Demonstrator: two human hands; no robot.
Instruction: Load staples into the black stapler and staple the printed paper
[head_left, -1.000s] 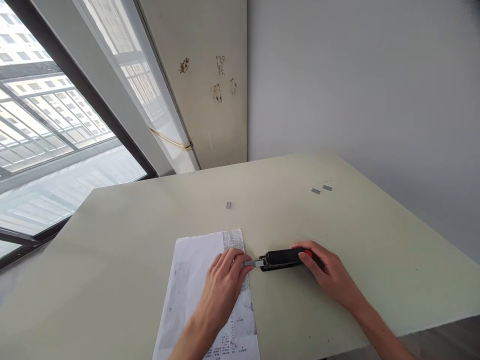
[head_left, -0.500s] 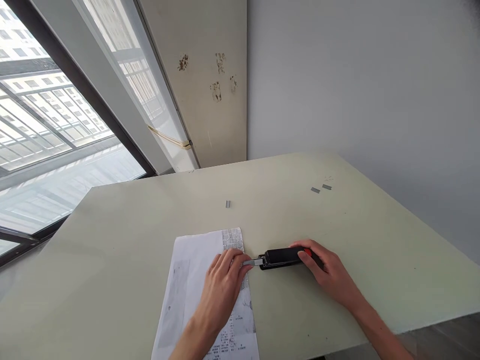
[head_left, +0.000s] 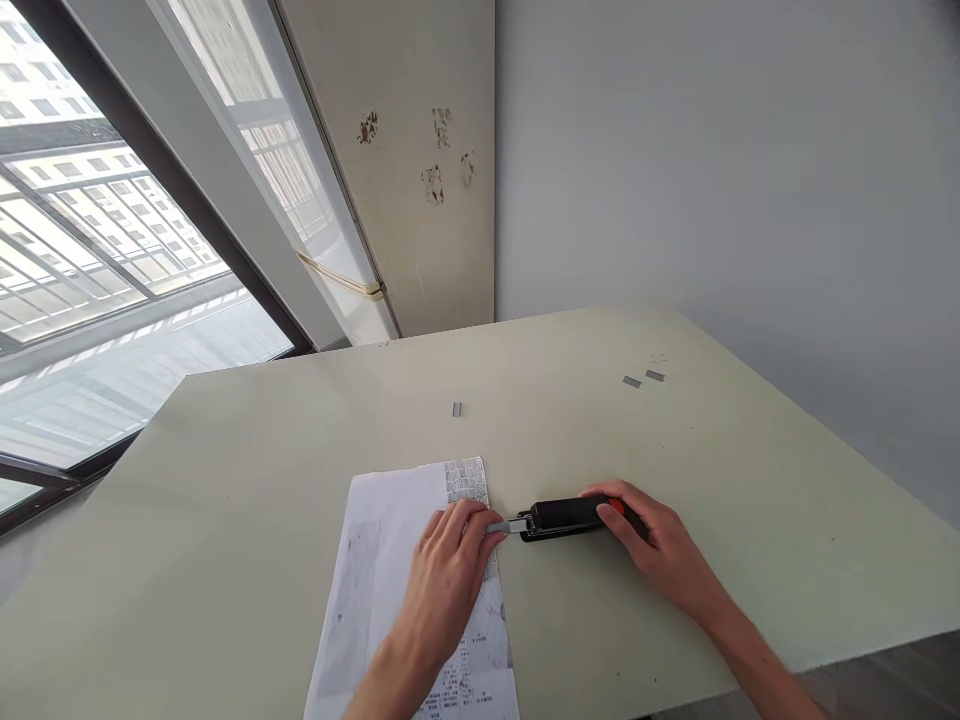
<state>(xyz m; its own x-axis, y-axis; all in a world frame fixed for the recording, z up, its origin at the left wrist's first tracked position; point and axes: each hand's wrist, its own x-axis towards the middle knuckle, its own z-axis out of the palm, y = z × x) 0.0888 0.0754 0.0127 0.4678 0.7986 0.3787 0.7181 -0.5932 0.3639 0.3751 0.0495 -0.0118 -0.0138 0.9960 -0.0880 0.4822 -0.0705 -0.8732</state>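
Note:
A black stapler (head_left: 570,513) with a red spot near its rear lies on the table, its front pointing left. My right hand (head_left: 649,540) is closed around its rear end, thumb on top. From the stapler's front sticks out a metal staple tray (head_left: 514,525), and my left hand (head_left: 454,560) pinches its outer end between thumb and fingers. Beneath my left hand and wrist lies a stack of printed paper (head_left: 375,560); the hand covers part of its printed right strip. Whether staples sit in the tray I cannot tell.
A short staple strip (head_left: 457,409) lies beyond the paper on the pale table (head_left: 262,500). Two more staple strips (head_left: 643,379) lie at the far right. A grey wall (head_left: 712,150) borders the table's right side, and a window (head_left: 97,220) stands at the left.

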